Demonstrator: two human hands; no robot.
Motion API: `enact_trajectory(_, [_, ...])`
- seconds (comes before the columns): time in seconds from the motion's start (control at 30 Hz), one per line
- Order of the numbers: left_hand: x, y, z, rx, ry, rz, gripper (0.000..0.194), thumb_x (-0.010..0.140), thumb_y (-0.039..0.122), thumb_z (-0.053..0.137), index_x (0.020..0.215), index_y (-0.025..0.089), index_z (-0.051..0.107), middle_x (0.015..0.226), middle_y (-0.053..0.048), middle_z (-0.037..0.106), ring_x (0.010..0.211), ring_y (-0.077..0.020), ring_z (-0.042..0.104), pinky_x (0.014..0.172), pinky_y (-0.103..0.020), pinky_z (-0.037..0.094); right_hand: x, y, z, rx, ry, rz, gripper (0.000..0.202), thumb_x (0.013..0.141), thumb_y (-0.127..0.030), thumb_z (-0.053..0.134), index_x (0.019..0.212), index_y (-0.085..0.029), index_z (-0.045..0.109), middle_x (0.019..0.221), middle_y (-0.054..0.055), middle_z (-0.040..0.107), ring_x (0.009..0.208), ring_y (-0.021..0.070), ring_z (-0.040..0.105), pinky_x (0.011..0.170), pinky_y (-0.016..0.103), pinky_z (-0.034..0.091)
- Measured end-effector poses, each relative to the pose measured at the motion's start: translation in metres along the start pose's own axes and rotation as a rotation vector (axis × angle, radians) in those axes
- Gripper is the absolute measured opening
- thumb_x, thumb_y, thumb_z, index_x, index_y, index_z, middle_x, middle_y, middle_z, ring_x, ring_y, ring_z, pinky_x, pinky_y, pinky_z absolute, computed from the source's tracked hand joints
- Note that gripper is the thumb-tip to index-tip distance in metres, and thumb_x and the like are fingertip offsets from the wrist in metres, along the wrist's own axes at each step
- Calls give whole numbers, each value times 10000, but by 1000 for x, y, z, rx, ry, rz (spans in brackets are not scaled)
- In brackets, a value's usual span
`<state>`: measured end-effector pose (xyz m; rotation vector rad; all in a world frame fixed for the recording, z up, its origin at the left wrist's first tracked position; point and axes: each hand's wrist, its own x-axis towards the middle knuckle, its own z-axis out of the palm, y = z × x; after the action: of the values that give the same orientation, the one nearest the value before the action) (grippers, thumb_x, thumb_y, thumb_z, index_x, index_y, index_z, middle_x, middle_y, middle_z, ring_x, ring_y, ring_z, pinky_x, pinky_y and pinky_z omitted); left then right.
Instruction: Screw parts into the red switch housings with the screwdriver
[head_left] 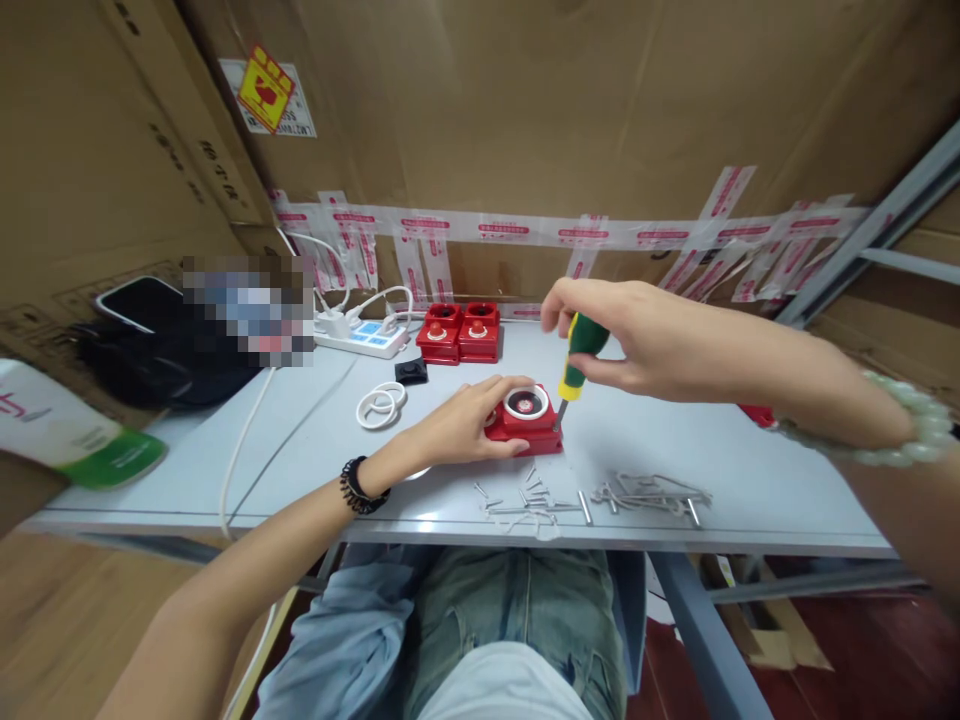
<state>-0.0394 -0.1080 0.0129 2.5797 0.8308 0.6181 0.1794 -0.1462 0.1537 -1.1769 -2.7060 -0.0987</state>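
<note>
A red box-shaped device (534, 438) with a white ring (526, 402) on its top lies on the table. My left hand (480, 420) grips it from the left, fingers behind and thumb along the front. My right hand (611, 335) is closed round the green and yellow handle of a screwdriver (573, 378). The screwdriver is tilted, its tip down at the right corner of the red device. Several loose screws (534, 490) lie in front of the device. Beside them is a pile of metal pieces with cords (649, 494).
Two more red devices (459, 335) stand at the back beside a power strip (367, 338). White rings (381, 406) and a small black part (411, 371) lie left of my hand. A green-white tube (82, 430) and a black bag (172, 350) are far left; cardboard backs the table.
</note>
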Motion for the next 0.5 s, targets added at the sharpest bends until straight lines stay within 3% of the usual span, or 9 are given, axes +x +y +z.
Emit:
enact_trajectory(0.1, [0,-1,1,1,-2,2,662,832,433,672,1393,254,370,1328,-88,560,1141,-271,582,979,-434,462,-1,-2,-1,18,-25,-69,180,857,-283,542,1024,-221,564,1069,57,636,935,206,587,774,316,424])
enact_trajectory(0.23, [0,-2,0,3,-6,3,666,832,437,669,1399,259,367,1320,-96,564,1120,-276,590,960,-431,469,0,-5,5,-52,30,79,323,900,-418,506,1137,-201,542,905,65,662,786,224,592,674,334,402])
enact_trajectory(0.3, [1,-1,0,2,-7,3,647,838,429,663,1392,264,374,1319,-94,563,1124,-275,587,963,-431,464,0,-6,6,-37,44,115,306,895,-363,505,1156,-204,520,843,48,658,722,210,580,639,326,386])
enact_trajectory(0.4, [0,1,-1,0,-10,2,633,841,423,664,1384,260,382,1300,-93,569,1117,-272,587,952,-423,464,1,-6,4,28,17,29,316,818,-264,574,1127,-223,520,980,45,663,812,197,591,685,309,402])
enact_trajectory(0.5, [1,2,-3,12,-21,-11,628,842,429,667,1378,252,392,1273,-91,581,1090,-269,596,926,-417,469,2,-7,2,-13,27,55,259,789,-320,617,1020,-218,560,956,47,657,819,205,584,686,313,393])
